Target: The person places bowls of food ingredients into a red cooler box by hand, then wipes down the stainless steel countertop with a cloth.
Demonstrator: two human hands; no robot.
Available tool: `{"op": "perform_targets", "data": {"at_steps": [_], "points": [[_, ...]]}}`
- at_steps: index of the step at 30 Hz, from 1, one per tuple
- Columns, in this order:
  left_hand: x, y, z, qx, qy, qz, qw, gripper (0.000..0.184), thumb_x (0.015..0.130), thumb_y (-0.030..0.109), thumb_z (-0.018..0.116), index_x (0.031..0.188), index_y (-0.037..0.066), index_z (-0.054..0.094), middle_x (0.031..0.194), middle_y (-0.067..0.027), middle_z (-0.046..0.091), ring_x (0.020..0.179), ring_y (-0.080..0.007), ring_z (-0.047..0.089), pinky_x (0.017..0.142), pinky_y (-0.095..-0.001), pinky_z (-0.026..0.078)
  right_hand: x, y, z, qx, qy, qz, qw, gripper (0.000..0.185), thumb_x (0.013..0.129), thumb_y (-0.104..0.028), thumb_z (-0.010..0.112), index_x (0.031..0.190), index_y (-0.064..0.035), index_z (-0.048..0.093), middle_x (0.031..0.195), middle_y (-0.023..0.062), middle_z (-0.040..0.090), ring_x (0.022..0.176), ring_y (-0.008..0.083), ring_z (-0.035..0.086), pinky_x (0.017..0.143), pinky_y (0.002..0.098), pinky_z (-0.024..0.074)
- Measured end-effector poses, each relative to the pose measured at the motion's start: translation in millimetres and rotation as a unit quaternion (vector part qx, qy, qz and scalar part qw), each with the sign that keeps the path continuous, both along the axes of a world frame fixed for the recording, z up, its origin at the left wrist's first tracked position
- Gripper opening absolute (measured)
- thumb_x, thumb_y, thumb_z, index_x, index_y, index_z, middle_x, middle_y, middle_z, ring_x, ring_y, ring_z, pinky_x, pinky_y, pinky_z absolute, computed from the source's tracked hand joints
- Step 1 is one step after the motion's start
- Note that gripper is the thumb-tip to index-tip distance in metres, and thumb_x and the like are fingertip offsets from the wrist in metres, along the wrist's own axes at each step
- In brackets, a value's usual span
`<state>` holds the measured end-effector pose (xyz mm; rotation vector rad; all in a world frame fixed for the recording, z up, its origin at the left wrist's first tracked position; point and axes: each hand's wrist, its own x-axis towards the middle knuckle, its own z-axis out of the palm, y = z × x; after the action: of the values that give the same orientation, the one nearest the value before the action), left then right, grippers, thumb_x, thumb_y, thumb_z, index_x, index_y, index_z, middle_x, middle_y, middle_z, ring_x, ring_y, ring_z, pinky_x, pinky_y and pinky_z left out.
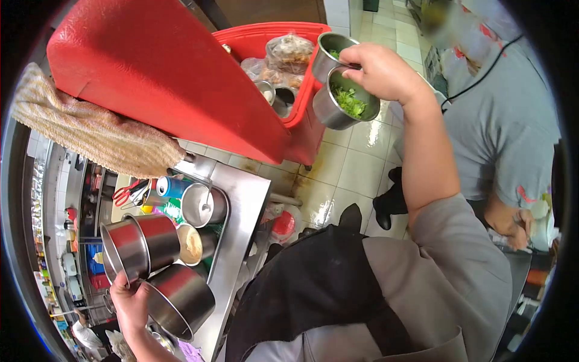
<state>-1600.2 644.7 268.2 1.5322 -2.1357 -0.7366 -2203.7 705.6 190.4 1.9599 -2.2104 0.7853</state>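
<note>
My right hand (386, 72) is closed on the rims of two small metal containers. The nearer container (335, 111) holds chopped greens (348, 102), and the farther container (318, 65) shows some greens inside. Both hang beside the open red cooler (319, 90). At the lower left, my left hand (129, 304) grips the rims of larger metal pots: one pot (187, 298) lies tilted toward me, and beside it a stacked-looking pair (158, 238) leans the other way. Their insides are mostly hidden from me.
Bagged food (289, 54) and small metal cups fill the cooler, its red lid (169, 72) raised with a towel (90, 123) over it. On the steel counter (244, 208) are a beige paste cup (190, 246), a blue can (172, 187) and red-handled scissors (125, 193). A person (506, 120) stands at right.
</note>
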Motion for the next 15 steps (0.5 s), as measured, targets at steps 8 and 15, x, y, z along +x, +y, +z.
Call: {"op": "perform_targets", "data": {"at_steps": [8, 15], "points": [[-6.9, -37.6, -13.5, 0.005, 0.021, 0.029, 0.999, 0.033, 0.077, -0.015, 0.063, 0.104, 0.003, 0.066, 0.095, 0.002, 0.067, 0.086, -0.0073, 0.059, 0.077, -0.0245, 0.048, -32.3, -80.6, 16.6, 0.007, 0.012, 0.007, 1.0, 0.016, 0.085, -0.015, 0.066, 0.092, -0.0008, 0.061, 0.089, 0.0186, 0.065, 0.086, 0.0391, 0.06, 0.075, 0.0447, 0.0484], [-50.4, -41.3, -10.7, -0.014, -0.004, 0.122, 0.992, 0.028, 0.078, -0.013, 0.065, 0.102, 0.002, 0.065, 0.095, -0.0006, 0.068, 0.084, -0.0081, 0.061, 0.075, -0.024, 0.049, -86.3, -170.1, 5.4, 0.003, -0.002, 0.077, 0.997, 0.016, 0.085, -0.014, 0.066, 0.094, -0.0019, 0.063, 0.088, 0.018, 0.064, 0.088, 0.0381, 0.061, 0.076, 0.0443, 0.0489]]}}
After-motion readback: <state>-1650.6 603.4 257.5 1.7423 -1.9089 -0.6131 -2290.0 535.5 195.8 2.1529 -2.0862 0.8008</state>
